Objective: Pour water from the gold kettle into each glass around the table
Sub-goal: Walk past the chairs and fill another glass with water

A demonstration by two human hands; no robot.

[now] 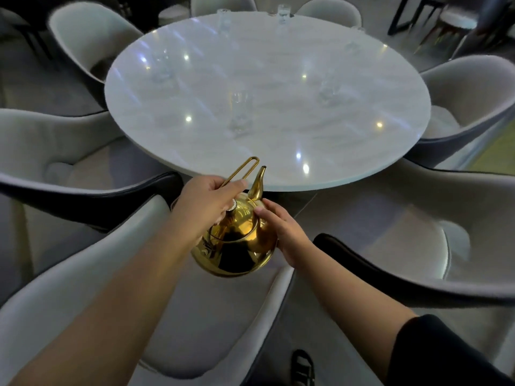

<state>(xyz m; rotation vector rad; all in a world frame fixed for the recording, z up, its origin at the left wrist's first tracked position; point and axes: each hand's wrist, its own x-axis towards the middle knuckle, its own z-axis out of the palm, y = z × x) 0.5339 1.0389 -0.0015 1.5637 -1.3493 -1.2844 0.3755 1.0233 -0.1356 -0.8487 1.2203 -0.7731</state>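
Note:
The gold kettle (237, 243) hangs in the air just short of the near edge of the round white table (278, 151), its spout pointing at the table. My left hand (206, 201) grips its thin looped handle. My right hand (278, 227) rests flat against the kettle's right side, fingers fairly straight. Several clear glasses stand on the table, all blurred: the nearest glass (240, 110) is straight ahead of the spout, another glass (327, 89) to its right, one glass (161, 65) at the left, and more at the far edge (282, 12).
Grey upholstered chairs ring the table: one chair back (92, 263) directly below my arms, one (418, 224) at the right, one (41, 151) at the left. My shoe (302, 366) shows on the floor at the bottom.

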